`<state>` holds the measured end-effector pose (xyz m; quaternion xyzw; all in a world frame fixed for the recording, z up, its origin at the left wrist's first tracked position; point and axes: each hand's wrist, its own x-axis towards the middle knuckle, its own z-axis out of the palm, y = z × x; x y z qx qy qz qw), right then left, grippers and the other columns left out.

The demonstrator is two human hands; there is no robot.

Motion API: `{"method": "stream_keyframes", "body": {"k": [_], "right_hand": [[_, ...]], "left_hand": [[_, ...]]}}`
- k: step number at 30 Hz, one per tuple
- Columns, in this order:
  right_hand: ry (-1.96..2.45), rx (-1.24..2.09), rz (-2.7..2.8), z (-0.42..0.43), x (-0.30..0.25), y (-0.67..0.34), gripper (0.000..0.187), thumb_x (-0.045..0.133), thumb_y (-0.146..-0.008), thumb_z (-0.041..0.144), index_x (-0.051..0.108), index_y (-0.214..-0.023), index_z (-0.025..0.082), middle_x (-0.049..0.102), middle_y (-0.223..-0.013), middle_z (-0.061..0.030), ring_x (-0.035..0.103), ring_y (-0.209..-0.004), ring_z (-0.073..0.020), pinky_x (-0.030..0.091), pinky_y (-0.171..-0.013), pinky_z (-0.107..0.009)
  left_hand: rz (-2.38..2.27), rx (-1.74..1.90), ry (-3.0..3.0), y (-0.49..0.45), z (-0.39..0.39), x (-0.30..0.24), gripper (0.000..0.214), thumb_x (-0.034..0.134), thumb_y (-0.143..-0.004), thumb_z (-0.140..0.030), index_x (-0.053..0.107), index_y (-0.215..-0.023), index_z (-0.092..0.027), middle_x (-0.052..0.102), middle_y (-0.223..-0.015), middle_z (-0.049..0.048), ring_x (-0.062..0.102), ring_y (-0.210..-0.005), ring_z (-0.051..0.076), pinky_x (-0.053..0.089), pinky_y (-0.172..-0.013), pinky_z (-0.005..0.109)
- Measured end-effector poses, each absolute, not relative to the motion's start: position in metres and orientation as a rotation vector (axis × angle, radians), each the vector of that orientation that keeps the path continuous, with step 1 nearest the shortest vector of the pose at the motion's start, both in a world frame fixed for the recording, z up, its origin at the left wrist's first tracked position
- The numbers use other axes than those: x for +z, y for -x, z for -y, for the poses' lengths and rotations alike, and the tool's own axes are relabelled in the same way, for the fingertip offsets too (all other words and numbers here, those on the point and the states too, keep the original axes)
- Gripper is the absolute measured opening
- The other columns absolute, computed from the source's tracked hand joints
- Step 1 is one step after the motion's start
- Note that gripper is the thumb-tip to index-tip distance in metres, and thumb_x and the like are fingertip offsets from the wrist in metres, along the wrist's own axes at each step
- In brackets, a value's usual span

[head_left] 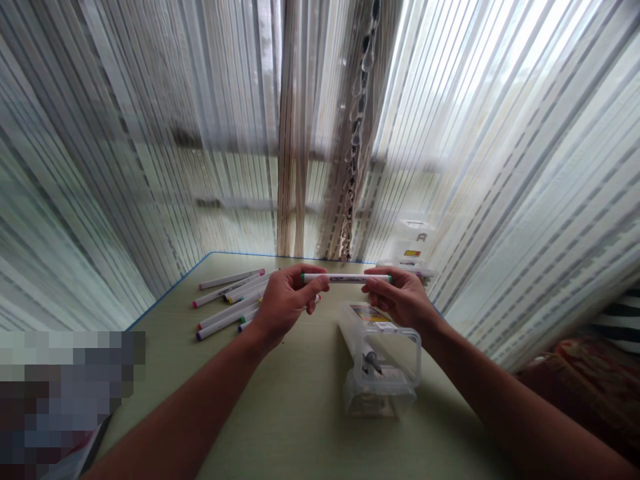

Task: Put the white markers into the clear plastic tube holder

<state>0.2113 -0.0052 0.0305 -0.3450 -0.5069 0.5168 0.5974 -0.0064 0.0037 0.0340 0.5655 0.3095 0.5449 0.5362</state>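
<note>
Head camera view was filled in its upper part by a striped curtain (pixel 240 100), and below it a pale green table (pixel 290 413) occupied the lower middle. Near the centre, the left hand (pixel 287 297) and the right hand (pixel 400 293) were raised, both pinching one marker. Below the right hand, right of centre, a clear plastic case (pixel 350 333) rested with its open end toward the bottom edge and a grey-tipped pen (pixel 373 363) inside; it was the nearest obstacle for that hand. Another clear container (pixel 407 240) stood behind the right hand, partly hidden by it. Left of centre lay loose markers (pixel 225 323), some crossing others, and the left hand covered part of them. The held marker (pixel 345 278) was level at the centre, thumb and fingers at each end, its printed middle free. I judged it light, stiff and not fragile, though the smooth round barrel could roll or slip. The middle seemed the best place for one-handed holding; the green ends looked like caps, which might come loose if pulled.
</note>
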Motion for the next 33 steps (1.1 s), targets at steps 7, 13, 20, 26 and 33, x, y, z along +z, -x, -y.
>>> {"method": "stream_keyframes", "body": {"k": [7,13,20,26,33], "right_hand": [[0.787,1.191,1.191,0.0054,0.0296,-0.2119,0.031,0.089,-0.062,0.029,0.075,-0.087,0.017,0.071,-0.062,-0.0018,0.053,-0.042,-0.0079,0.032,-0.038,-0.020],[0.791,1.207,1.199,0.0056,0.0290,-0.2129,0.030,0.089,-0.063,0.027,0.074,-0.087,0.018,0.072,-0.063,-0.0021,0.056,-0.044,-0.0087,0.035,-0.039,-0.020],[0.820,1.194,1.181,0.0056,0.0287,-0.2131,0.024,0.085,-0.069,0.035,0.073,-0.080,0.017,0.071,-0.061,-0.0029,0.058,-0.043,-0.0092,0.034,-0.036,-0.018],[0.790,1.221,1.171,0.0049,0.0291,-0.2147,0.021,0.082,-0.072,0.033,0.076,-0.083,0.016,0.073,-0.065,-0.0050,0.060,-0.044,-0.0096,0.037,-0.038,-0.019],[0.779,1.225,1.164,0.0050,0.0307,-0.2146,0.025,0.086,-0.066,0.028,0.077,-0.086,0.017,0.074,-0.065,-0.0049,0.059,-0.043,-0.0090,0.034,-0.038,-0.018]], "left_hand": [[-0.721,1.301,-1.320,0.0068,-0.0020,0.0365,0.034,0.082,-0.071,-0.033,0.072,-0.094,-0.010,0.069,-0.069,0.0032,0.049,-0.042,0.005,0.038,-0.040,0.020],[-0.685,1.310,-1.322,0.0072,-0.0027,0.0355,0.031,0.078,-0.076,-0.031,0.070,-0.098,-0.011,0.070,-0.072,0.0032,0.048,-0.042,0.005,0.039,-0.041,0.020],[-0.697,1.291,-1.327,0.0061,-0.0027,0.0358,0.025,0.072,-0.081,-0.031,0.069,-0.093,-0.010,0.069,-0.070,0.0049,0.048,-0.042,0.006,0.040,-0.041,0.021],[-0.692,1.301,-1.296,0.0057,-0.0044,0.0347,0.027,0.070,-0.083,-0.034,0.069,-0.092,-0.009,0.070,-0.069,0.0062,0.048,-0.042,0.006,0.040,-0.040,0.020],[-0.671,1.304,-1.300,0.0073,-0.0047,0.0354,0.029,0.075,-0.079,-0.031,0.070,-0.097,-0.008,0.072,-0.072,0.0073,0.047,-0.042,0.005,0.040,-0.040,0.019]]}}
